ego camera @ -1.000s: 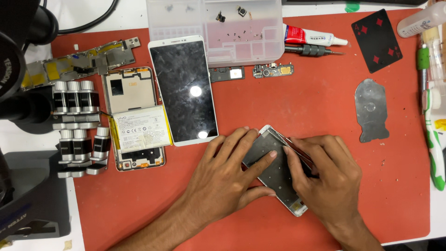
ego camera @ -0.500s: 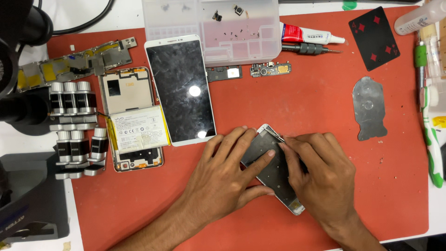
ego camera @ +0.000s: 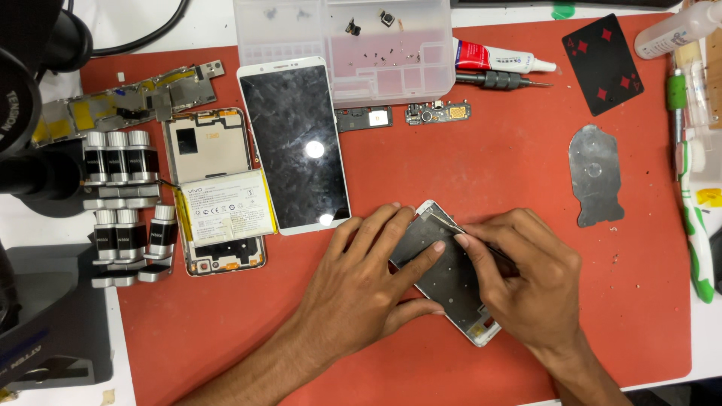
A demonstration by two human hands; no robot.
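A white-edged phone frame (ego camera: pixel 451 289) lies tilted on the red mat (ego camera: pixel 496 165), inner side up. My left hand (ego camera: pixel 368 278) presses down on its left part, index finger stretched across it. My right hand (ego camera: pixel 526 282) grips thin metal tweezers (ego camera: pixel 444 219) whose tips touch the frame's upper corner. The frame's middle is partly hidden by both hands.
A white phone with a dark screen (ego camera: pixel 295 143) lies at upper centre beside an opened phone body with a battery (ego camera: pixel 222 203). A clear parts box (ego camera: pixel 353 45), small circuit boards (ego camera: pixel 438 113), glue tube (ego camera: pixel 500 56), playing card (ego camera: pixel 602 64), metal plate (ego camera: pixel 596 174) and clamps (ego camera: pixel 120 203) surround them.
The right hand has shifted slightly left and up along the frame, bringing the tweezer tips toward its top corner. The left hand stays pressed on the frame.
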